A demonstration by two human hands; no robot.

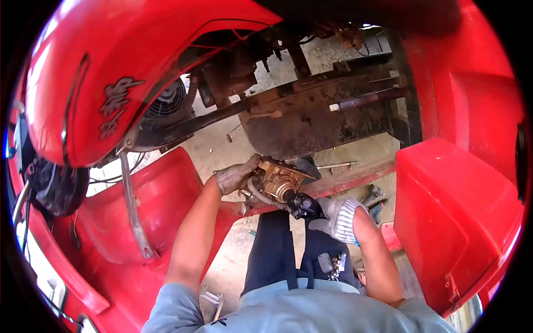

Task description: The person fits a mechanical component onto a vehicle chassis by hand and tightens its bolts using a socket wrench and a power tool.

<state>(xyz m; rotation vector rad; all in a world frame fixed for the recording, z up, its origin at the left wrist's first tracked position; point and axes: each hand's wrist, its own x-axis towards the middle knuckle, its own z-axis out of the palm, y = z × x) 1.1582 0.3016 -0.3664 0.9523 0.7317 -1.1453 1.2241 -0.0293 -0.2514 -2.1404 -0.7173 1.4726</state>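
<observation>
A brownish, oily metal housing (277,180) with a round stepped boss and a grey hose is held above the red frame bar, in front of my knees. My left hand (240,175), in a dirty work glove, is closed on its upper left edge. My right hand (335,218), in a grey-white knitted glove, is wrapped round the rear of a black power tool (305,206). The nose of this tool meets the round boss of the housing. My right fingers are partly hidden behind the tool, and its exact type is not clear.
A red fuel tank (150,55) overhangs at upper left. Red body panels (455,216) stand at right and left. A rusty plate (322,119) and a dark-handled bar (369,100) lie ahead. Tools (375,200) rest on the ground at right; keys (335,265) hang at my waist.
</observation>
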